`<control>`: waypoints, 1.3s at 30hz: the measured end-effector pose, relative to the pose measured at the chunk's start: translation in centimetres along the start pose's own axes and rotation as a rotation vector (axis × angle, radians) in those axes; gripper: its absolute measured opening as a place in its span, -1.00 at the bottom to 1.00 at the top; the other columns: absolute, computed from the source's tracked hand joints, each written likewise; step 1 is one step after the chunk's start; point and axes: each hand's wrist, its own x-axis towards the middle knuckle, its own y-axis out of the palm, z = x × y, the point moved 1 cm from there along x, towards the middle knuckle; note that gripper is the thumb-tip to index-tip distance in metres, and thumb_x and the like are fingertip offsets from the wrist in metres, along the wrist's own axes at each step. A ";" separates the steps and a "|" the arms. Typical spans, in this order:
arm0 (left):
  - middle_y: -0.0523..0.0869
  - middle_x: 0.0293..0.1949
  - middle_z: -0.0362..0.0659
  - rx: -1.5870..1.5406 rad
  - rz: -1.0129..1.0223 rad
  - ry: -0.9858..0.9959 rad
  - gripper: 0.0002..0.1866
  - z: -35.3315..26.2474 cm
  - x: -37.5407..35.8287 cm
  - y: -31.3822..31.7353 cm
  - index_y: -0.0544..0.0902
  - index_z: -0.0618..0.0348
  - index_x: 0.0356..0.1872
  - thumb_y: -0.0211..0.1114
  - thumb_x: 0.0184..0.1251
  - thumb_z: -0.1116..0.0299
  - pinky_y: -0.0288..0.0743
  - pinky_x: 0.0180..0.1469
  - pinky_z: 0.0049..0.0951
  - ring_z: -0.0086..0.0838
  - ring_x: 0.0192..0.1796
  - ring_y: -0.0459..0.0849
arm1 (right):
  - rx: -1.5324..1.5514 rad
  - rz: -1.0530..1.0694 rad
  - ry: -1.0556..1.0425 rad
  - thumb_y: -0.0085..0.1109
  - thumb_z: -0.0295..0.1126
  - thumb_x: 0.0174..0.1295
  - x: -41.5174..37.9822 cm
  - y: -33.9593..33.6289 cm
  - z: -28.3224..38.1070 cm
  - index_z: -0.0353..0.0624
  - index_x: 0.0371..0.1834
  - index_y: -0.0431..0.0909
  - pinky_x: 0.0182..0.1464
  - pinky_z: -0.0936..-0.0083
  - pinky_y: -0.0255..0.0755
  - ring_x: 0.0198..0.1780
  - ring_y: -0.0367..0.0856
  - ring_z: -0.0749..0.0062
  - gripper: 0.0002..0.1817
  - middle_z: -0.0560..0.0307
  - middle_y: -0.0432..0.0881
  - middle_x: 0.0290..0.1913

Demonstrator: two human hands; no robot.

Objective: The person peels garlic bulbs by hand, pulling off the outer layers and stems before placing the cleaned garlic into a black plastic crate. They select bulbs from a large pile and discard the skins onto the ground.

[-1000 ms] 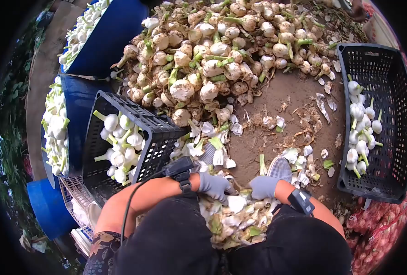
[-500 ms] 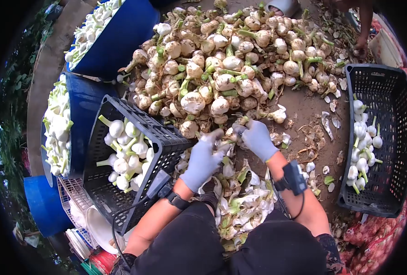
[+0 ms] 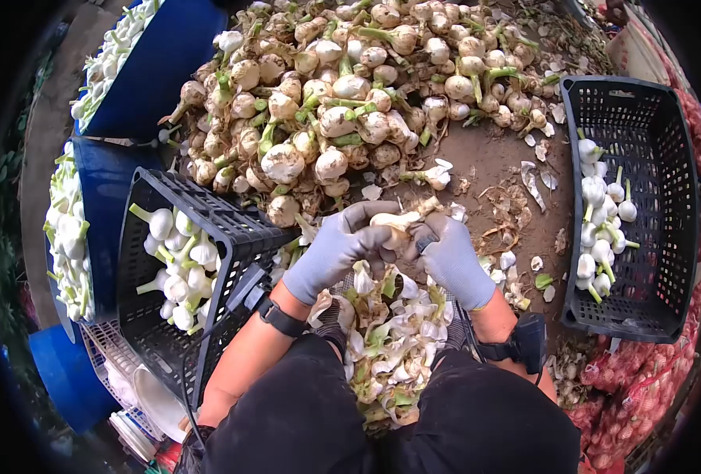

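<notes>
A garlic bulb [image 3: 398, 225] with a short stem and brownish skin is between my two gloved hands, above a heap of peeled garlic skins [image 3: 390, 340]. My left hand [image 3: 336, 246] grips its left side. From the right, my right hand [image 3: 454, 261] has its fingers closed at the bulb and stem. A small dark piece [image 3: 425, 243] sits at the right thumb; its kind does not show. Just beyond my hands lies a big pile of dirty garlic bulbs [image 3: 311, 118] with cut stems.
On my left a tilted black crate [image 3: 244, 229] holds cleaned white garlic. Blue tubs [image 3: 117, 229] full of white garlic stand behind it. At right, another black crate [image 3: 658, 213] has several clean bulbs along its left side. Red mesh sacks [image 3: 642, 403] lie below that.
My hands have come back from the pile's near edge with a garlic bulb, now raised between them. The view has shifted, so the pile and crates sit higher and further left.
</notes>
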 end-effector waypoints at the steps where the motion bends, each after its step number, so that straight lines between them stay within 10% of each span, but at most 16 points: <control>1: 0.70 -0.03 -0.04 -0.350 0.054 -0.125 -0.33 0.0 -0.2 0.0 0.40 0.27 0.32 0.33 0.35 0.02 0.61 -0.26 -0.55 -0.47 -0.24 0.74 | -0.094 -0.018 -0.048 0.08 -0.45 0.33 0.0 -0.1 0.0 -0.38 -0.38 0.48 -0.47 0.47 0.42 -0.58 0.55 0.38 -0.81 0.00 0.62 -0.50; 6: 0.67 -0.21 -0.19 -0.639 -0.053 -0.145 -0.35 0.7 1.5 2.2 0.30 0.05 0.44 0.20 0.46 -0.02 0.56 -0.37 -0.57 -0.54 -0.42 0.66 | -0.733 -0.213 -0.392 0.23 -0.39 0.26 0.6 -1.3 -0.4 -0.32 -0.39 0.50 -0.31 0.30 0.46 -0.35 0.66 0.05 -0.80 -0.07 0.60 -0.43; 9: 0.67 -0.19 -0.20 -0.345 0.012 -0.220 -0.38 0.8 1.7 2.0 0.30 0.06 0.43 0.20 0.46 0.04 0.53 -0.38 -0.57 -0.54 -0.43 0.63 | 0.219 0.076 -0.123 0.25 -0.39 0.29 1.0 -1.7 -0.8 -0.33 -0.14 0.60 -0.13 0.48 0.52 -0.19 0.64 0.45 -0.79 0.07 0.69 -0.14; 13: 0.62 -0.15 -0.24 0.255 -0.008 -0.074 -0.38 1.2 1.6 1.7 0.23 0.10 0.43 0.20 0.46 0.13 0.45 -0.38 -0.63 -0.66 -0.39 0.55 | 0.114 -0.049 -0.013 0.00 -0.55 0.32 1.5 -1.8 -2.1 -0.42 -0.18 0.61 -0.18 0.57 0.62 -0.32 0.67 0.47 -0.81 0.08 0.69 -0.32; 17: 0.70 -0.11 -0.19 0.268 -0.391 0.093 -0.63 0.7 2.2 2.1 0.58 0.22 0.15 0.07 0.56 0.18 0.50 0.00 -0.53 -0.58 -0.10 0.60 | 0.208 0.043 0.049 -0.10 -0.73 0.27 -0.7 -0.5 -1.2 -0.40 -0.01 0.55 -0.21 0.57 0.60 -0.23 0.67 0.45 -0.72 0.02 0.68 -0.17; 19: 0.68 -0.06 -0.20 0.456 -0.288 0.125 -0.61 0.0 2.2 1.6 0.54 0.21 0.21 0.19 0.48 0.24 0.50 0.01 -0.55 -0.59 -0.09 0.61 | 0.022 -0.017 -0.236 -0.04 -0.75 0.21 -0.5 -0.8 -1.8 -0.35 -0.01 0.55 -0.19 0.41 0.58 -0.16 0.69 0.33 -0.69 0.00 0.69 -0.15; 21: 0.66 -0.01 -0.21 0.366 -0.139 0.080 -0.51 -0.4 1.6 2.8 0.50 0.25 0.25 0.35 0.31 0.38 0.52 -0.01 -0.56 -0.59 -0.07 0.61 | -0.539 -0.243 -0.609 0.21 -0.60 -0.02 0.1 -1.7 -2.7 -0.27 -0.45 0.53 -0.35 0.16 0.40 -0.36 0.53 -0.10 -0.93 -0.12 0.53 -0.42; 23: 0.64 0.00 -0.21 0.220 -0.152 -0.026 -0.39 -0.8 1.4 2.9 0.47 0.28 0.26 0.42 0.13 0.53 0.54 -0.02 -0.61 -0.60 -0.06 0.62 | -0.665 -0.228 -0.775 0.15 -0.61 -0.09 0.1 -2.4 -2.0 -0.23 -0.43 0.53 -0.32 0.10 0.40 -0.38 0.52 -0.07 -0.88 -0.10 0.52 -0.42; 26: 0.63 0.00 -0.22 -0.108 -0.066 -0.121 -0.32 -1.9 0.8 3.7 0.44 0.27 0.28 0.38 0.02 0.67 0.56 -0.03 -0.59 -0.59 -0.06 0.64 | -0.869 -0.415 -0.777 0.12 -0.62 -0.12 1.6 -4.2 -0.8 -0.21 -0.28 0.57 -0.25 0.15 0.46 -0.31 0.58 -0.04 -0.74 -0.08 0.57 -0.37; 28: 0.62 0.07 -0.20 0.003 -0.048 -0.086 -0.29 -1.1 1.0 3.8 0.43 0.28 0.30 0.32 -0.01 0.70 0.53 0.06 -0.55 -0.57 0.03 0.62 | -0.941 -0.543 -0.401 0.17 -0.57 -0.05 3.2 -7.2 -1.5 -0.14 -0.07 0.60 -0.14 0.22 0.50 -0.21 0.62 0.01 -0.61 -0.07 0.63 -0.30; 31: 0.60 0.13 -0.19 -0.014 -0.029 -0.102 -0.24 -1.0 1.1 3.4 0.38 0.28 0.36 0.35 0.01 0.66 0.48 0.17 -0.53 -0.55 0.12 0.59 | -1.273 -0.348 -0.331 0.23 -0.46 0.07 1.3 -7.4 -0.2 -0.08 0.05 0.60 -0.08 0.21 0.51 -0.16 0.64 0.01 -0.60 -0.10 0.65 -0.22; 33: 0.59 0.16 -0.18 0.003 -0.033 -0.069 -0.21 -0.7 1.4 3.0 0.34 0.27 0.40 0.41 0.05 0.62 0.45 0.22 -0.51 -0.53 0.17 0.57 | -1.130 -0.351 -0.491 0.26 -0.35 0.15 0.0 -5.2 0.2 -0.05 0.10 0.60 -0.09 0.23 0.52 -0.17 0.67 0.04 -0.60 -0.14 0.66 -0.18; 35: 0.55 0.22 -0.16 -0.020 0.039 0.009 -0.14 -0.4 1.7 2.9 0.27 0.28 0.45 0.52 0.10 0.45 0.41 0.28 -0.48 -0.51 0.22 0.54 | -0.338 -0.110 -0.412 0.27 -0.34 0.16 -0.5 -3.2 0.3 -0.08 0.02 0.62 -0.17 0.21 0.53 -0.22 0.69 0.04 -0.66 -0.08 0.68 -0.22; 39: 0.51 0.25 -0.12 -0.094 -0.081 0.111 -0.14 1.0 2.1 3.1 0.30 0.31 0.40 0.57 0.11 0.32 0.43 0.28 -0.46 -0.45 0.23 0.53 | -0.651 -0.199 -0.373 0.24 -0.37 0.15 0.3 -2.4 -0.3 -0.06 -0.11 0.64 -0.24 0.21 0.53 -0.31 0.68 0.05 -0.77 0.01 0.68 -0.32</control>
